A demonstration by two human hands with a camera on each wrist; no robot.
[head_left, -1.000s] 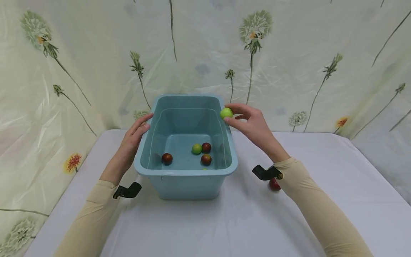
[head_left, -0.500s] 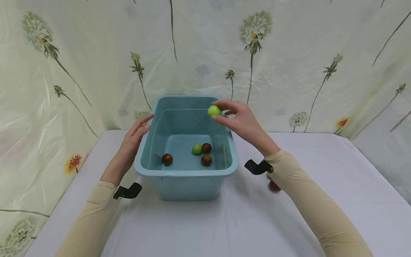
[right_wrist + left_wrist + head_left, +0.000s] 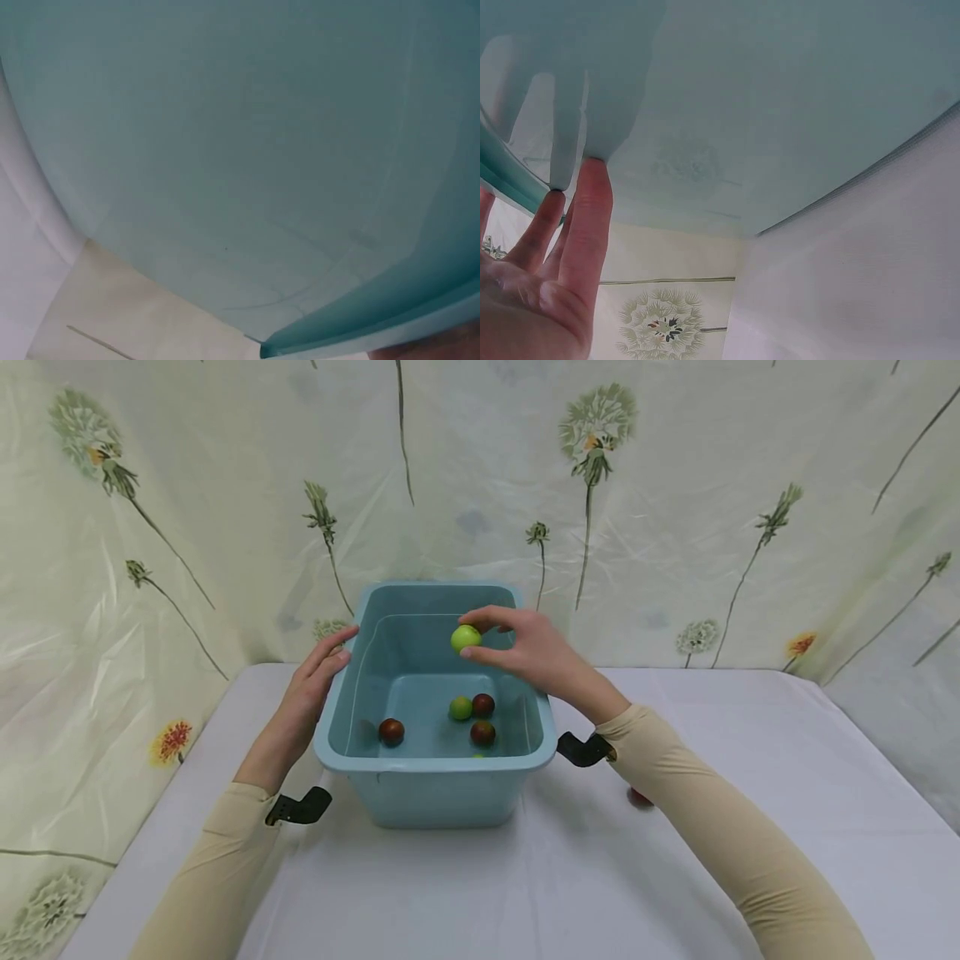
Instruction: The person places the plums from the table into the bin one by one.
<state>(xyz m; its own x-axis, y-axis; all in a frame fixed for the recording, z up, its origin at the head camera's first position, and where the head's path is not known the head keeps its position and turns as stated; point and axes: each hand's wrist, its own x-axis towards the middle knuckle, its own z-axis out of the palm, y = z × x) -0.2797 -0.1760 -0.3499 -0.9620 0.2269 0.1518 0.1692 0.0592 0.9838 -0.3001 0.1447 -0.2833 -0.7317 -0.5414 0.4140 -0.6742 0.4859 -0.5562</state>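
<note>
In the head view my right hand (image 3: 536, 652) pinches a small, round green fruit (image 3: 466, 640) between thumb and fingers, over the inside of the light-blue plastic tub (image 3: 435, 765). My left hand (image 3: 303, 702) touches the tub's left side near the rim, its fingers fairly straight. In the left wrist view the fingertips (image 3: 592, 169) meet the tub's outer wall. On the tub's floor lie a green fruit (image 3: 461, 707) and dark red ones, such as the lone red fruit (image 3: 391, 732) at left. A sliver of another green one shows behind the front rim.
A red fruit (image 3: 640, 798) lies on the white-covered table (image 3: 450, 893), partly hidden by the right sleeve. Behind the table hangs a dandelion-patterned sheet (image 3: 465, 485). The tub's outer wall (image 3: 225, 150) fills most of the right wrist view.
My right hand has moved left from the tub's right rim to over its inside, carrying the green fruit, and is now slightly lower. The left hand and the tub have stayed put.
</note>
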